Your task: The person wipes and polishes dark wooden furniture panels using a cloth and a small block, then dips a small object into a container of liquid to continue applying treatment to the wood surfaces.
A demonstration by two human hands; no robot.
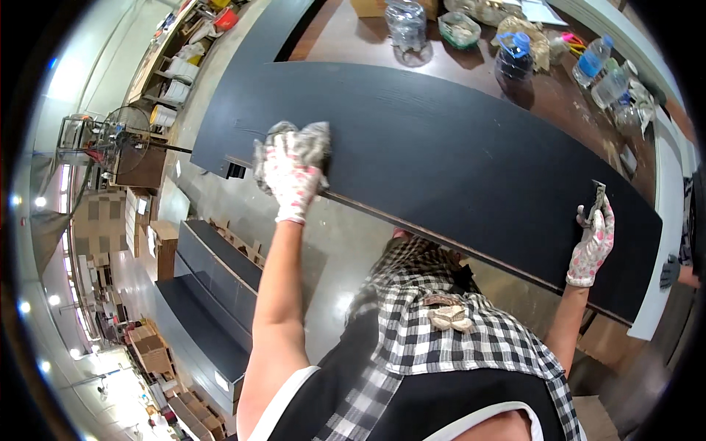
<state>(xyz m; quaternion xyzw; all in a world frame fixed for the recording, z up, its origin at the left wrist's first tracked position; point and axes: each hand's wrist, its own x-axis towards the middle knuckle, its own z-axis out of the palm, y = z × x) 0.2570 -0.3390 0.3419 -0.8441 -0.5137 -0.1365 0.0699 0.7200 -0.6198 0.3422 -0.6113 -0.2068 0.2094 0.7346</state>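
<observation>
A long dark panel (441, 147) lies across the worktable in front of me. Toward its left end, my left hand (289, 173), in a white glove with pink spots, presses a crumpled grey rag (312, 141) on the surface near the front edge. My right hand (594, 242), gloved alike, is over the panel's right end. Between its fingers is a small, thin tool with a flat metal end (599, 191), which looks like a scraper; the fingers hide most of it.
Along the table's far side stand plastic bottles (590, 62), a jug of dark liquid (513, 57) and a green bowl (460, 29). More dark panels (202, 309) are stacked at the left, near a fan (126, 140). Another person's dark-gloved hand (669, 272) shows at the right edge.
</observation>
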